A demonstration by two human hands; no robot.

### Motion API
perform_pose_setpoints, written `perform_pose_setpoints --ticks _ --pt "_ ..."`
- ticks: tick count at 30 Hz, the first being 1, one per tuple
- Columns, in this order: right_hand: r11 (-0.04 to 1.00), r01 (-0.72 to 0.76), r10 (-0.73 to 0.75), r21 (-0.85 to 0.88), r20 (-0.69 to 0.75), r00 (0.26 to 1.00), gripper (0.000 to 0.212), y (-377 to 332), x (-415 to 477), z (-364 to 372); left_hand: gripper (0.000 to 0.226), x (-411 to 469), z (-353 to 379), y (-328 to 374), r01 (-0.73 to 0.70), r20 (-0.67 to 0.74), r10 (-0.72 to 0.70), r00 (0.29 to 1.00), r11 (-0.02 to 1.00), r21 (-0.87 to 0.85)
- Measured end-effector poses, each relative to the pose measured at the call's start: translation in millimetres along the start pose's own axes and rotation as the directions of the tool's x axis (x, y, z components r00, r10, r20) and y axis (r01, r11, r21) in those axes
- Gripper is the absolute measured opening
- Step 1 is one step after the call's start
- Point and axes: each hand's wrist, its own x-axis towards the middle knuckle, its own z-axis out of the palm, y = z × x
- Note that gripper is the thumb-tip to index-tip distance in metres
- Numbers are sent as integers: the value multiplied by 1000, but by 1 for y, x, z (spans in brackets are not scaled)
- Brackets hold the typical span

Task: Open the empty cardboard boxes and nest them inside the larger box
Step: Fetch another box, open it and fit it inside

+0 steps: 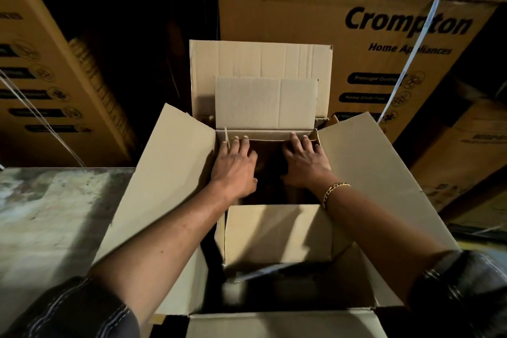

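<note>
A large open cardboard box (pixel 170 167) fills the middle of the view, its four flaps spread outward. Inside it sits a smaller open cardboard box (pixel 277 233), with its far flap (pixel 266 101) standing upright and its near flap folded toward me. My left hand (pixel 236 164) and my right hand (pixel 304 162) both reach into the smaller box's dark opening. The fingers of each hand lie fairly straight against the far inner wall, just below the upright flap's fold. The inside of the smaller box is in shadow.
Stacks of printed cartons (pixel 384 44) rise close behind the large box and on the right. Another tall carton (pixel 46 71) leans at the left. A worn grey surface (pixel 49 214) lies at the lower left beside the large box.
</note>
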Motion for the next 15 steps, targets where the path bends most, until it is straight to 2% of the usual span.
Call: perform_pose_setpoints --ticks 3,6,9,15 --pt "999 -12 10 -36 -54 998 84 1 10 2 71 10 6 -9 41 36 -41 999 999 11" --pt "999 -39 35 -38 -104 994 75 0 19 5 71 15 13 -13 102 82 -93 992 988 -118" --pt "999 -44 44 2 -116 992 77 0 27 5 71 15 17 -8 97 93 -75 993 961 -259" --pt "996 -34 45 82 -132 990 79 -4 32 3 66 15 16 3 76 100 -44 994 938 -337"
